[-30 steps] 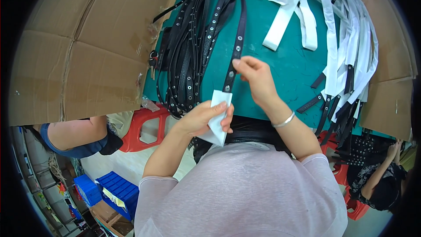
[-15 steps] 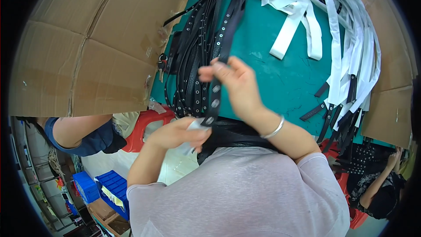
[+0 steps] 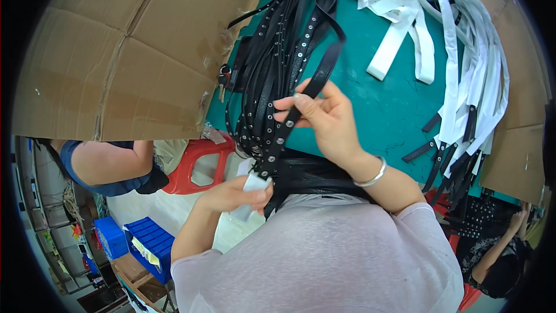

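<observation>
A black belt strap [image 3: 322,76] with silver eyelets slants down in front of me, its upper part looping over the table. My right hand [image 3: 330,113] pinches the strap between thumb and fingers, the other fingers loosely bent. Lower left, my left hand [image 3: 237,194] is closed on the strap's end together with a white strip [image 3: 255,183]; how the strip is joined to the strap is hidden by the fingers. Just beyond lies a thick bundle of black eyelet straps [image 3: 272,58], hanging over the near table edge. More black material [image 3: 313,175] rests across my lap.
White strips [image 3: 388,52] lie on the green table [image 3: 359,104], with white-wrapped straps [image 3: 452,64] to their right. Cardboard [image 3: 156,52] walls both sides. Keys [image 3: 223,74] lie by the bundle. A red stool [image 3: 202,162], blue crates [image 3: 152,243] and two other people are nearby.
The strap has swung from near vertical to a slant, its upper part now looping right. My right hand has shifted slightly right and down; the left still grips the end. The whole view shifted slightly.
</observation>
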`<state>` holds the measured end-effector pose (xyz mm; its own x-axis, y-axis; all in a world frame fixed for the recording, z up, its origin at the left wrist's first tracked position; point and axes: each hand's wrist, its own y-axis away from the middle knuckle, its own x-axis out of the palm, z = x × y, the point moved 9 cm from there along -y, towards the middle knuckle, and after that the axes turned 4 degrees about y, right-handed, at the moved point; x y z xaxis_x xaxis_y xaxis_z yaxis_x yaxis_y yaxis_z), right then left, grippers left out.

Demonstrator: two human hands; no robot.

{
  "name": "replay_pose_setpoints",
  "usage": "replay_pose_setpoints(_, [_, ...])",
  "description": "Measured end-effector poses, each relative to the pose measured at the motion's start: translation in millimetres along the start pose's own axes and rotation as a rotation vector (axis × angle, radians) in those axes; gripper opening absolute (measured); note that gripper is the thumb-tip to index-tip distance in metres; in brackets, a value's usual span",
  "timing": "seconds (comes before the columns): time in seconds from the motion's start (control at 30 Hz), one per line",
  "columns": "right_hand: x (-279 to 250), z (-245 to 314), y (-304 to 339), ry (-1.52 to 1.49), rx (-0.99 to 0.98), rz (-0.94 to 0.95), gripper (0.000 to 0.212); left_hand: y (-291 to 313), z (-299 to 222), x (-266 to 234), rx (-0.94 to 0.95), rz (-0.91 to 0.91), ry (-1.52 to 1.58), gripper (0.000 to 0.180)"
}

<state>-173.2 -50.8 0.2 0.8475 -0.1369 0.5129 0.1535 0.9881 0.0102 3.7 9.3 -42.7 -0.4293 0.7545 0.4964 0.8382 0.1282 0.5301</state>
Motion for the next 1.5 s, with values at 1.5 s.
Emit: replay_pose_setpoints(1.5, [-32.2, -14.6, 43.2, 0.189, 0.155, -0.057, 0.021, -109.4, -24.4, 31.2, -0.064, 0.257, 0.267, 0.020])
